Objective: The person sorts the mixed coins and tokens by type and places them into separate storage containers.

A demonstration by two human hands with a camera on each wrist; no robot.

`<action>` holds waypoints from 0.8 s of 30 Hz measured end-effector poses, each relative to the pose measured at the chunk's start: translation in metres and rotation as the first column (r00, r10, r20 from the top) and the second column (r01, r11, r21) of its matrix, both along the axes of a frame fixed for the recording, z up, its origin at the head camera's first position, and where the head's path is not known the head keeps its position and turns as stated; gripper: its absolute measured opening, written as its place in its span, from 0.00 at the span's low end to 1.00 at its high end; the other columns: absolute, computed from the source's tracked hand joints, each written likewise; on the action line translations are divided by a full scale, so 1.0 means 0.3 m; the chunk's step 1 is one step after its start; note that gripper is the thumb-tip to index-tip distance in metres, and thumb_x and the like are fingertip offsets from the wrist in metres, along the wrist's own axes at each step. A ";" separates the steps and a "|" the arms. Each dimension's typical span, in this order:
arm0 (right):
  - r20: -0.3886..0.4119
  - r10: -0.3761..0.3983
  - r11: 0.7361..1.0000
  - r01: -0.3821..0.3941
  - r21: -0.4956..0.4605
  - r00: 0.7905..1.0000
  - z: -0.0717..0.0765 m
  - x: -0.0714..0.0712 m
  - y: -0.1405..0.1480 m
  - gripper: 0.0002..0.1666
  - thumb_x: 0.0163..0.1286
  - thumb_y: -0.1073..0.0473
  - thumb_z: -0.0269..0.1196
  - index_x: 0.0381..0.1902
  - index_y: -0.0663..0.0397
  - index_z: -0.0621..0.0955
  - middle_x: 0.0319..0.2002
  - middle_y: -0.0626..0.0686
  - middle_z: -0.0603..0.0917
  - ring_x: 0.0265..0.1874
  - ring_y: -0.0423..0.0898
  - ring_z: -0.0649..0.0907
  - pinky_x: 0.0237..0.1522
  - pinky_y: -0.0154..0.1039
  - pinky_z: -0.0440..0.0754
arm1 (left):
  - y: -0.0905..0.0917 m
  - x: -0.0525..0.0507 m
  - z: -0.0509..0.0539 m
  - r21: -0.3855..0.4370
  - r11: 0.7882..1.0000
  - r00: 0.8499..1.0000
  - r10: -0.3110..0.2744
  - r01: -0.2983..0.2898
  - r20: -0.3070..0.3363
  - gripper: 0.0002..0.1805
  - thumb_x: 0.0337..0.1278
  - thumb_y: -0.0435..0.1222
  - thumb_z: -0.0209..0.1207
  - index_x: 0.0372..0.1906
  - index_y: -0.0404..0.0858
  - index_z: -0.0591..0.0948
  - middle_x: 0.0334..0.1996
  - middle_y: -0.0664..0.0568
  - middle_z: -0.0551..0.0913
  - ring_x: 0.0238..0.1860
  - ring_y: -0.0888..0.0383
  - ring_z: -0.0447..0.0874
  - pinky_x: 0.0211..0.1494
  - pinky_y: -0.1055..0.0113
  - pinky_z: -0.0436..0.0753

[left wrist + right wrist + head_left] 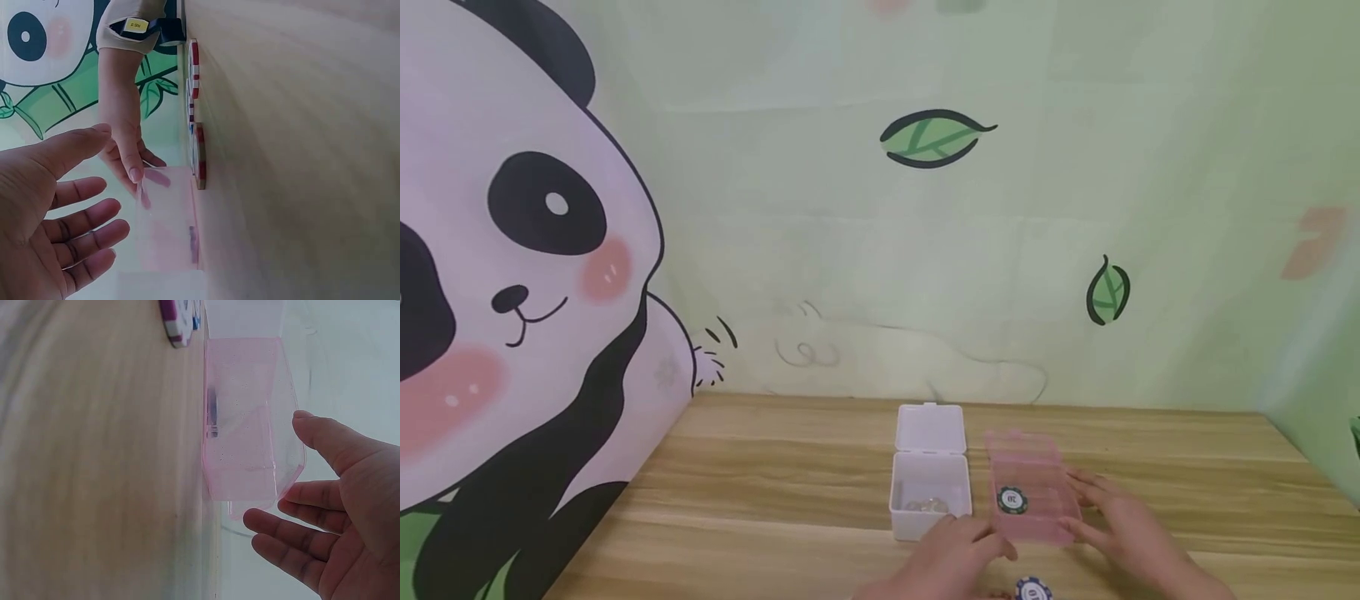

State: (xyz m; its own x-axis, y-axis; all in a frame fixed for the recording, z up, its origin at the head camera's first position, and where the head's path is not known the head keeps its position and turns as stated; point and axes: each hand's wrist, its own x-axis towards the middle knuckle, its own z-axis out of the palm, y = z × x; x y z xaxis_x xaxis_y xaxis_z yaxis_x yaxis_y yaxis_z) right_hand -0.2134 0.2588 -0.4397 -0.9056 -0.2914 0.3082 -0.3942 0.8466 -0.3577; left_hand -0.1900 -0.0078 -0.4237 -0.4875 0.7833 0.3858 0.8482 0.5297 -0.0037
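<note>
A pink translucent box (1037,529) stands on the table with its lid (1024,447) raised, holding a dark green-rimmed poker chip (1012,500). My right hand (1131,533) rests at the box's right end, thumb and a finger touching it, the fingers extended. My left hand (943,557) hovers in front of the boxes, its fingers loosely bent and nothing in them. A blue-and-white poker chip (1033,589) lies near it at the bottom edge. Red-and-white chips (199,156) show edge-on in the left wrist view.
Left of the pink box stands a white box (910,527) with its lid up and a few clear pieces (934,505) inside. A purple-and-white chip (177,325) lies on the wooden table (760,483). Behind hangs a green cloth backdrop (820,208) with a panda print.
</note>
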 end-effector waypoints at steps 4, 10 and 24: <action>0.011 0.003 1.000 -0.003 -0.002 1.000 0.001 0.000 -0.001 0.35 0.60 0.47 0.67 0.57 0.67 0.77 0.60 0.67 0.76 0.46 0.56 0.84 0.52 0.61 0.78 | -0.007 -0.003 -0.016 0.001 1.000 0.997 -0.003 0.003 0.073 0.21 0.50 0.53 0.65 0.49 0.50 0.80 0.40 0.63 0.83 0.43 0.71 0.78 0.42 0.86 0.65; 0.040 -0.007 1.000 0.007 0.000 0.999 0.010 -0.001 -0.003 0.36 0.61 0.47 0.66 0.58 0.67 0.76 0.61 0.66 0.75 0.45 0.55 0.85 0.52 0.59 0.79 | -0.001 -0.004 -0.039 -0.005 1.000 0.994 -0.012 0.013 0.113 0.18 0.52 0.52 0.63 0.47 0.49 0.81 0.41 0.62 0.84 0.42 0.70 0.78 0.40 0.86 0.63; 0.077 -0.014 1.000 0.013 0.014 0.997 0.010 -0.002 -0.003 0.37 0.61 0.45 0.66 0.59 0.67 0.75 0.62 0.66 0.74 0.47 0.56 0.84 0.54 0.60 0.77 | 0.021 0.001 -0.108 -0.016 0.999 0.985 0.045 -0.043 0.165 0.09 0.54 0.48 0.63 0.37 0.51 0.85 0.31 0.66 0.79 0.34 0.75 0.73 0.33 0.88 0.58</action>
